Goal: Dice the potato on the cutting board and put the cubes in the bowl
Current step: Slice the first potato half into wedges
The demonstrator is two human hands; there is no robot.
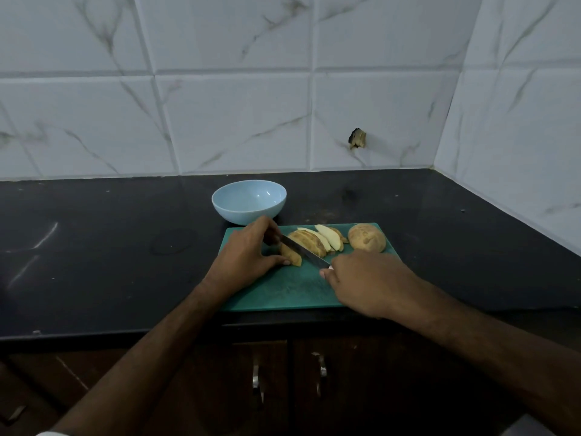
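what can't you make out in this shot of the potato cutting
- Knife handle: head view, hidden inside the right hand; only the knife blade shows.
- Piece being cut: its left end is covered by the left hand.
- Uncut potato half: far side faces away.
- Bowl: near inner wall hidden by its rim; nothing seen inside.

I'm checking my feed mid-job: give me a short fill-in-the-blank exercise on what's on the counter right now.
1. The knife is held by the ____ hand.
2. The left hand steadies the potato half being sliced on the ____ cutting board.
3. The light blue bowl holds ____ potato pieces.
4. The uncut potato half lies at the board's far ____ corner.

Missing words: right; green; no; right
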